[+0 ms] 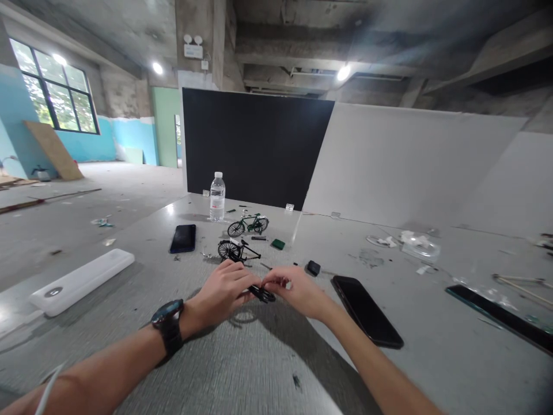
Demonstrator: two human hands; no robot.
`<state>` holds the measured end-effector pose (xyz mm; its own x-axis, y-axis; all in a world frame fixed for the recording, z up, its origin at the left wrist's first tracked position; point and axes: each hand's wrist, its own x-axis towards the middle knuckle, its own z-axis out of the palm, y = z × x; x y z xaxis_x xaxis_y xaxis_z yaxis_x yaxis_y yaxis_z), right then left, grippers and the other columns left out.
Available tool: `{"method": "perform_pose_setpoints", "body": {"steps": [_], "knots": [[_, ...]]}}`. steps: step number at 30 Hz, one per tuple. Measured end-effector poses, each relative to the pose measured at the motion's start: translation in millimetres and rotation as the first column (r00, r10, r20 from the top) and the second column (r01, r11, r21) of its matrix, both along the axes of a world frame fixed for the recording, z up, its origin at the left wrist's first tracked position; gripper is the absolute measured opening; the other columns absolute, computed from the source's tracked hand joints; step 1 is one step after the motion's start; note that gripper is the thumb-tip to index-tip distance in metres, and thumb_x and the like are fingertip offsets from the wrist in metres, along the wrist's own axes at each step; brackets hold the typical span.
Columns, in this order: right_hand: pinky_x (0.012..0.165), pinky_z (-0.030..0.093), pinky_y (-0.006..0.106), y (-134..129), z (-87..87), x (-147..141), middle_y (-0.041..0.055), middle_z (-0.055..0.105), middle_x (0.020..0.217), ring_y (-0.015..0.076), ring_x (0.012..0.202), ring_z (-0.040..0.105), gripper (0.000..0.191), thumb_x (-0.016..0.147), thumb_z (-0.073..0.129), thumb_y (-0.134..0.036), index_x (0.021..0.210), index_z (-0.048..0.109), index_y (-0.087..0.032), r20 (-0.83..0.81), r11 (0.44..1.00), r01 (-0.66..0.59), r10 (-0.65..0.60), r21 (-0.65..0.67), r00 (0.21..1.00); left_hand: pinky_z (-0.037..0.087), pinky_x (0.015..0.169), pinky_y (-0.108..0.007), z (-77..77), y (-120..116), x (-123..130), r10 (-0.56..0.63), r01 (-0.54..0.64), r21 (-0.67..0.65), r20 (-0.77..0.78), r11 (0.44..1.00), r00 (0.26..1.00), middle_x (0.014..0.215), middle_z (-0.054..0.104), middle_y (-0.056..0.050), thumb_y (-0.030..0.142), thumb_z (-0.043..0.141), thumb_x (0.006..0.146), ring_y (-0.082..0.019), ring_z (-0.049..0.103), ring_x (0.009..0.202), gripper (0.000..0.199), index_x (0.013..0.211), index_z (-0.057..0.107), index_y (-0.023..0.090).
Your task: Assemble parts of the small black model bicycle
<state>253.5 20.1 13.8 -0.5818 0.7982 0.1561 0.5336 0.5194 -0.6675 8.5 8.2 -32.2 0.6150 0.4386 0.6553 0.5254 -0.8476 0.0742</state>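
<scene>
My left hand (228, 288), with a watch (167, 323) on its wrist, grips a small black model-bicycle wheel (265, 296) just above the table. My right hand (296, 288) pinches the upper edge of the same wheel. The fingers partly cover it, so any part attached to it is hidden. Just beyond my left hand stands a black model bicycle (242, 251); one wheel shows, and none is visible at its right end. Behind that one is a green model bicycle (248, 223) with two wheels. A small green piece (278, 244) lies to their right.
A water bottle (218, 197) and a dark phone (183, 238) are at the back left. A white power bank (82, 282) lies on the left. To the right are a black phone (367, 311), another dark device (501, 314) and clear plastic packaging (419, 248). Upright panels (254, 150) close the table's far side.
</scene>
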Motion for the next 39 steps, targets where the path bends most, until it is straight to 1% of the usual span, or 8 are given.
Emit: {"method": "perform_pose_setpoints", "body": {"steps": [8,13,21,26,29,31,36,39], "knots": [[0.069,0.044,0.031,2.5,-11.7,-2.0,0.0024,0.069,0.079,0.0172,0.072,0.057,0.025,0.094,0.072,-0.044,0.09,0.076,-0.02,-0.081,0.991,0.005,-0.016,-0.135,0.997,0.045,0.084,-0.035,0.6,-2.0,2.4,-0.046,0.045,-0.016,-0.031,0.999,0.998,0.101,0.078,-0.004,0.023,0.063,0.105,-0.02,0.065,0.091,0.008,0.11,0.068,0.02],[0.067,0.042,0.03,2.1,-12.5,-4.5,0.001,0.066,0.074,0.0165,0.071,0.055,0.021,0.094,0.071,-0.038,0.084,0.074,-0.02,-0.071,0.994,0.032,-0.039,-0.102,0.997,0.044,0.083,-0.036,-1.5,-0.7,2.5,-0.025,0.024,-0.024,-0.022,0.999,0.999,0.101,0.077,-0.005,0.024,0.064,0.104,-0.021,0.064,0.091,0.009,0.111,0.069,0.021],[0.068,0.042,0.03,3.5,-4.4,1.2,0.0028,0.069,0.075,0.0167,0.07,0.058,0.033,0.098,0.07,-0.047,0.082,0.074,-0.019,-0.004,0.999,0.042,-0.042,0.01,0.999,0.041,0.081,-0.034,1.0,-1.1,3.9,0.007,-0.006,-0.018,0.049,1.0,0.999,0.097,0.077,-0.002,0.027,0.065,0.105,-0.021,0.063,0.087,0.006,0.108,0.068,0.022],[0.074,0.048,0.032,1.3,-5.4,-1.6,0.0044,0.078,0.09,0.0187,0.079,0.065,0.02,0.101,0.066,-0.037,0.106,0.078,-0.022,-0.05,0.999,0.019,-0.021,-0.027,0.999,0.042,0.081,-0.034,1.8,-1.1,3.1,0.014,-0.014,-0.006,0.037,1.0,0.999,0.099,0.077,-0.003,0.026,0.064,0.106,-0.021,0.063,0.089,0.007,0.107,0.067,0.021],[0.072,0.047,0.031,2.2,-8.2,-2.2,0.0045,0.077,0.086,0.0183,0.077,0.065,0.017,0.099,0.068,-0.034,0.093,0.077,-0.02,-0.019,0.999,0.047,-0.048,-0.015,0.999,0.041,0.081,-0.034,1.2,-0.8,3.1,0.019,-0.019,0.002,0.03,1.0,0.999,0.098,0.076,-0.003,0.025,0.066,0.104,-0.021,0.063,0.088,0.005,0.107,0.067,0.021],[0.069,0.045,0.031,3.1,-8.9,-1.5,0.0047,0.075,0.083,0.0177,0.074,0.062,0.025,0.1,0.068,-0.039,0.087,0.075,-0.019,0.003,0.998,0.065,-0.065,0.006,0.998,0.041,0.08,-0.034,0.7,-0.6,3.3,0.018,-0.019,0.005,0.04,1.0,0.999,0.097,0.076,-0.002,0.024,0.066,0.104,-0.021,0.062,0.087,0.004,0.107,0.067,0.021],[0.073,0.047,0.03,2.1,-7.2,-0.9,0.0047,0.077,0.091,0.0177,0.079,0.064,0.025,0.104,0.062,-0.041,0.103,0.077,-0.021,-0.051,1.0,0.0,-0.001,-0.011,0.999,0.042,0.08,-0.034,-0.1,-0.5,3.2,0.014,-0.014,0.006,0.041,1.0,0.999,0.1,0.077,-0.002,0.023,0.069,0.103,-0.021,0.062,0.088,0.007,0.108,0.066,0.021],[0.072,0.046,0.03,0.5,-6.7,-2.6,0.0044,0.076,0.089,0.0174,0.078,0.063,0.024,0.103,0.064,-0.039,0.095,0.075,-0.02,-0.021,1.0,0.011,-0.011,-0.013,1.0,0.042,0.082,-0.035,-0.4,-0.8,3.1,0.017,-0.016,-0.02,0.01,1.0,1.0,0.103,0.077,-0.002,0.02,0.072,0.1,-0.022,0.063,0.091,0.011,0.11,0.066,0.021]]}}
